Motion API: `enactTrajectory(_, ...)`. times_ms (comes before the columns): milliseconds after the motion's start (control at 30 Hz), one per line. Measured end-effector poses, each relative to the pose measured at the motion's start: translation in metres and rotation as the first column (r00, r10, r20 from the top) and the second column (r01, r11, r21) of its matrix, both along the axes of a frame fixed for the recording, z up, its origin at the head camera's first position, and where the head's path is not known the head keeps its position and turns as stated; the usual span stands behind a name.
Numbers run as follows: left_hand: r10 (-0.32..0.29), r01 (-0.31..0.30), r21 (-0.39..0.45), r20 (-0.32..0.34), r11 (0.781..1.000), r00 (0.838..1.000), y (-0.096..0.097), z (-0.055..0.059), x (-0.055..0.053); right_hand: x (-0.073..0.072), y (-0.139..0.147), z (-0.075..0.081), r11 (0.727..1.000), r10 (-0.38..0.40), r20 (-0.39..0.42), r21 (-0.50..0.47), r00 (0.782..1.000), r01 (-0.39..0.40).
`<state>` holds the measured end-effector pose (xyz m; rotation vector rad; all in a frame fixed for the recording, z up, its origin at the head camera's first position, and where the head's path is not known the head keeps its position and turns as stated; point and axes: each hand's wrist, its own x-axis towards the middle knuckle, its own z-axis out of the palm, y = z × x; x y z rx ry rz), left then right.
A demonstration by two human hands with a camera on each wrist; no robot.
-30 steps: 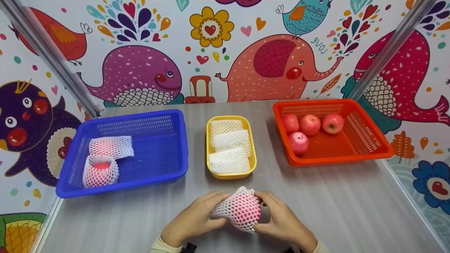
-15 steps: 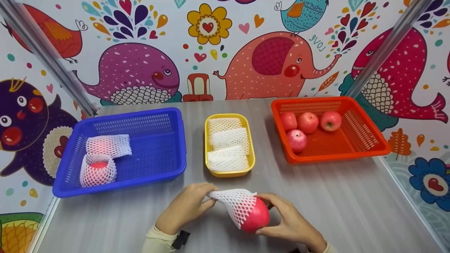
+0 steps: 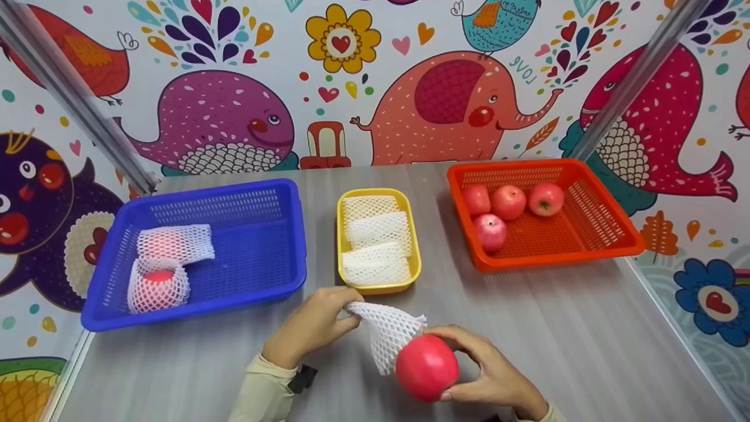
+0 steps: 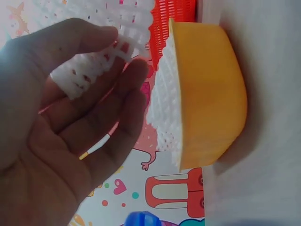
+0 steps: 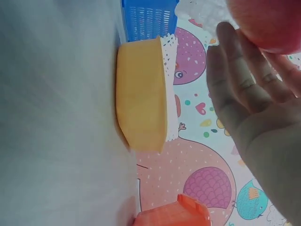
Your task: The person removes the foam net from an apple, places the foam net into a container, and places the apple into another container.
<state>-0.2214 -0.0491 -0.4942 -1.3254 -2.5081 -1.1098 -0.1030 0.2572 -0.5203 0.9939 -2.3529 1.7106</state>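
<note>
On the left of the head frame, a blue rectangular plastic basket [image 3: 258, 252] is holding two red fruits in white foam nets [image 3: 159, 288]. On the right, an orange-red slotted plastic basket [image 3: 562, 258] is containing four red apples [image 3: 508, 203]. Between them, a small yellow plastic tub [image 3: 381, 288] is standing with flat white foam net sleeves [image 3: 378, 264] inside. Its front end is standing just beyond the left hand [image 3: 310, 328], in the way on that side. All are resting on a grey table [image 3: 586, 340] before a wall with cartoon animals [image 3: 445, 117].

At lower centre, off the table, the right hand [image 3: 489, 369] is gripping a smooth red round apple [image 3: 426, 369] between thumb and fingers. The left hand is pinching narrowly one end of a loose white foam net sleeve [image 3: 389, 337]. This sleeve's long axis is slanting from upper left to lower right, the wider end facing the apple; whether they are touching, I cannot tell. Where the round apple's stem is pointing, I cannot tell either.
</note>
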Motion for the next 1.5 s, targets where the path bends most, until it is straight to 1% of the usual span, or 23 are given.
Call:
enactTrajectory(67, -0.001, 0.001, 0.002, 0.005, 1.000, 1.000, -0.001, -0.001, 0.000, 0.000, 0.000, -0.002, 0.999, -0.018, -0.003, -0.049, 1.000, 0.018)
enactTrajectory(133, 0.000, 0.000, 0.007, 0.005, 1.000, 1.000, -0.003, -0.002, 0.001, 0.000, 0.001, -0.003, 0.994, -0.060, -0.009, -0.093, 0.998, 0.059)
enactTrajectory(167, 0.010, -0.010, 0.004, -0.001, 1.000, 1.000, -0.004, -0.002, 0.001, 0.000, 0.002, -0.003, 0.990, -0.081, -0.009, -0.117, 0.997, 0.079)
enactTrajectory(233, 0.045, -0.045, -0.002, -0.019, 0.999, 0.999, -0.008, -0.002, 0.001, 0.001, 0.005, -0.003, 0.980, -0.087, -0.003, -0.180, 0.996, 0.085)
enactTrajectory(300, 0.096, -0.097, -0.014, -0.035, 0.995, 0.995, -0.014, -0.001, 0.001, 0.002, 0.010, -0.001, 0.966, -0.056, 0.020, -0.251, 0.998, 0.059)
enactTrajectory(367, 0.154, -0.155, -0.021, -0.047, 0.988, 0.987, -0.021, 0.002, 0.000, 0.004, 0.015, 0.000, 0.951, -0.024, 0.040, -0.307, 0.999, 0.035)
enactTrajectory(433, 0.190, -0.192, -0.015, -0.053, 0.981, 0.980, -0.025, 0.007, -0.002, 0.004, 0.018, 0.002, 0.942, -0.017, 0.052, -0.333, 0.999, 0.033)
enactTrajectory(500, 0.209, -0.210, -0.004, -0.073, 0.978, 0.975, -0.026, 0.014, -0.005, 0.003, 0.020, 0.002, 0.947, -0.037, 0.057, -0.316, 0.998, 0.053)
enactTrajectory(600, 0.222, -0.221, 0.018, -0.121, 0.975, 0.968, -0.019, 0.029, -0.015, 0.002, 0.020, 0.002, 0.958, -0.066, 0.069, -0.274, 0.995, 0.083)
enactTrajectory(700, 0.246, -0.247, 0.016, -0.156, 0.969, 0.956, -0.005, 0.043, -0.031, 0.001, 0.019, 0.000, 0.966, -0.079, 0.075, -0.240, 0.994, 0.095)
enactTrajectory(767, 0.277, -0.282, -0.012, -0.152, 0.959, 0.949, 0.007, 0.049, -0.044, 0.001, 0.017, -0.001, 0.968, -0.084, 0.078, -0.230, 0.993, 0.100)
enactTrajectory(800, 0.299, -0.307, -0.042, -0.140, 0.951, 0.944, 0.014, 0.049, -0.051, 0.001, 0.017, -0.002, 0.969, -0.086, 0.078, -0.225, 0.993, 0.102)
enactTrajectory(833, 0.322, -0.333, -0.081, -0.127, 0.939, 0.938, 0.020, 0.048, -0.058, 0.001, 0.016, -0.002, 0.970, -0.088, 0.079, -0.221, 0.993, 0.104)
enactTrajectory(900, 0.363, -0.376, -0.171, -0.105, 0.911, 0.926, 0.033, 0.042, -0.071, 0.001, 0.014, -0.003, 0.971, -0.089, 0.084, -0.214, 0.992, 0.105)
enactTrajectory(1000, 0.403, -0.410, -0.321, -0.092, 0.854, 0.911, 0.047, 0.026, -0.084, 0.002, 0.013, -0.005, 0.973, -0.092, 0.094, -0.202, 0.991, 0.110)
enactTrajectory(1133, 0.395, -0.411, -0.461, -0.137, 0.787, 0.909, 0.057, 0.004, -0.092, 0.003, 0.014, -0.008, 0.973, -0.108, 0.105, -0.192, 0.989, 0.127)
enactTrajectory(1200, 0.385, -0.411, -0.503, -0.160, 0.760, 0.909, 0.060, -0.005, -0.094, 0.004, 0.014, -0.009, 0.972, -0.119, 0.109, -0.187, 0.987, 0.138)
enactTrajectory(1233, 0.379, -0.409, -0.517, -0.169, 0.752, 0.910, 0.062, -0.008, -0.094, 0.004, 0.014, -0.010, 0.973, -0.124, 0.110, -0.184, 0.986, 0.143)
enactTrajectory(1300, 0.370, -0.404, -0.534, -0.175, 0.743, 0.912, 0.064, -0.012, -0.096, 0.005, 0.014, -0.010, 0.973, -0.135, 0.116, -0.174, 0.984, 0.154)
enactTrajectory(1367, 0.361, -0.390, -0.542, -0.165, 0.744, 0.918, 0.065, -0.013, -0.096, 0.004, 0.014, -0.011, 0.973, -0.149, 0.116, -0.162, 0.982, 0.166)
enactTrajectory(1433, 0.357, -0.368, -0.545, -0.130, 0.754, 0.925, 0.064, -0.009, -0.094, 0.004, 0.013, -0.011, 0.973, -0.157, 0.112, -0.155, 0.981, 0.173)
enactTrajectory(1500, 0.355, -0.343, -0.538, -0.086, 0.770, 0.931, 0.061, -0.002, -0.090, 0.004, 0.014, -0.011, 0.974, -0.157, 0.093, -0.153, 0.983, 0.170)
